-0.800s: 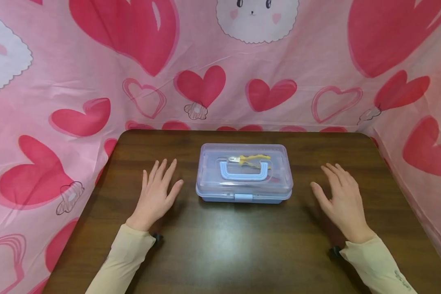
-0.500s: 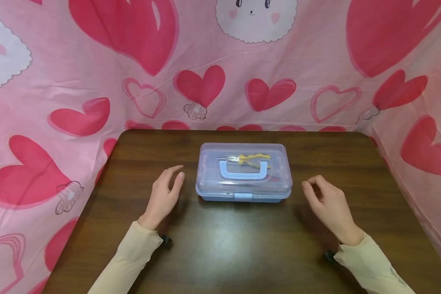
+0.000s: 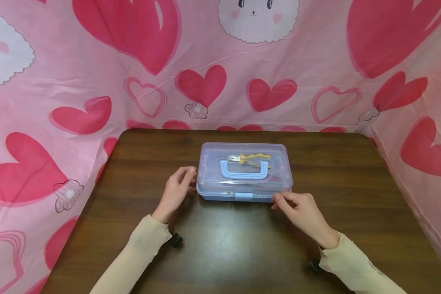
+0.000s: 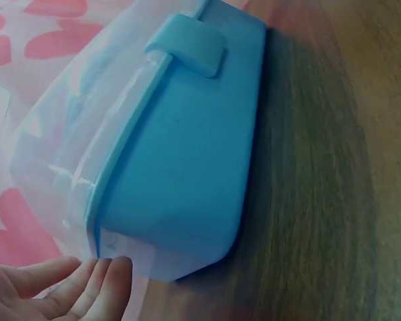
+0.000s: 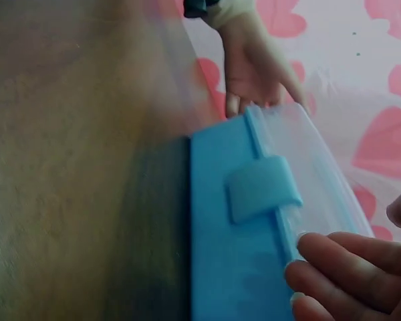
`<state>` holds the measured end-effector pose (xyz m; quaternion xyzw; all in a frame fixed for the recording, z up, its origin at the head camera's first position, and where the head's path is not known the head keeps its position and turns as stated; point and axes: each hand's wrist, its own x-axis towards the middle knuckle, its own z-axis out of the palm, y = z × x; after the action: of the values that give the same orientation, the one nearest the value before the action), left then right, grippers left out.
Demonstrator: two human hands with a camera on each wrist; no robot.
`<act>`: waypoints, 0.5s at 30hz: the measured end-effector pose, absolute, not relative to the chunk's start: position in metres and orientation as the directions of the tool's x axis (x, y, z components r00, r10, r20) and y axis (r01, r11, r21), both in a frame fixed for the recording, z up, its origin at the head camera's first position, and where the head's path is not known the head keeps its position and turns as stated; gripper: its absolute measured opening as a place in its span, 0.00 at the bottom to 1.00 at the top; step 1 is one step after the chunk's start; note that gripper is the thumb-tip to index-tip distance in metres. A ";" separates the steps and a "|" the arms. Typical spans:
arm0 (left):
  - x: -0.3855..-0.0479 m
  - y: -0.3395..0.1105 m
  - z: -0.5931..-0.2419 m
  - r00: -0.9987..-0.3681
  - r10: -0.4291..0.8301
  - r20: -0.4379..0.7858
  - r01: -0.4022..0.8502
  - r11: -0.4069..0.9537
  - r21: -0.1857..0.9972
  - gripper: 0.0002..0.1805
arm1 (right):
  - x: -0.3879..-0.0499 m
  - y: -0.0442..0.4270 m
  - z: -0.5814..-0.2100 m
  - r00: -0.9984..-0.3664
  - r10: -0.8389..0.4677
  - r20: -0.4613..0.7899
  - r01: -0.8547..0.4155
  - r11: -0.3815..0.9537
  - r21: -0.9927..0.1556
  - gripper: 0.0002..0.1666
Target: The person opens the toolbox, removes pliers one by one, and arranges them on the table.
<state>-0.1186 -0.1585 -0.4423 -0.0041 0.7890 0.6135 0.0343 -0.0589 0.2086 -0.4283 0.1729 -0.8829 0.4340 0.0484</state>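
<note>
- Since the earlier frames, both hands have moved inward to the toolbox: the left hand [image 3: 174, 192] to its left end, the right hand [image 3: 303, 212] to its front right corner. The toolbox [image 3: 220, 198] has stayed in place.
- It sits flat on a dark brown wooden table [image 3: 224, 253], toward the far edge, lid closed, with a blue base and a clear lid.
- Through the lid, yellow-handled pliers [image 3: 255, 157] show, partly hidden by the pale blue carry handle [image 3: 244, 176]. A small reddish shape near them is too blurred to name.
- The left hand's fingers are gently bent, their tips at the lid's edge; whether they touch it is hard to tell. It grips nothing.
- The right hand's fingers are loosely curved, the thumb apart, beside the front rim to the right of the latch [image 3: 243, 197]. It has hold of nothing; contact is unclear.
- In each wrist view, that hand's thumb is cut off by the frame's edge. The right wrist view also crops the toolbox's near end.
</note>
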 end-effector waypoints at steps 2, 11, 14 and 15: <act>-0.119 -0.156 -0.441 -0.998 0.032 -0.062 -0.051 0.268 0.962 0.24 | -0.057 0.204 -0.431 -0.934 -0.286 0.215 -0.343 0.546 -0.764 0.08; -0.121 -0.153 -0.439 -0.994 0.047 -0.103 -0.086 0.284 0.955 0.29 | -0.054 0.186 -0.447 -0.942 -0.323 0.092 -0.262 0.536 -0.803 0.13; -0.122 -0.153 -0.440 -0.992 0.051 -0.118 -0.100 0.270 0.958 0.27 | -0.053 0.182 -0.453 -0.946 -0.322 0.021 -0.189 0.499 -0.846 0.16; -0.122 -0.153 -0.440 -0.992 0.051 -0.119 -0.101 0.266 0.959 0.27 | -0.053 0.180 -0.455 -0.948 -0.319 -0.004 -0.158 0.481 -0.862 0.17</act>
<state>-0.1219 -0.1525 -0.4403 -0.0157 0.7931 0.6056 0.0630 -0.0528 0.1804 -0.4553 0.1390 -0.8566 0.4900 -0.0821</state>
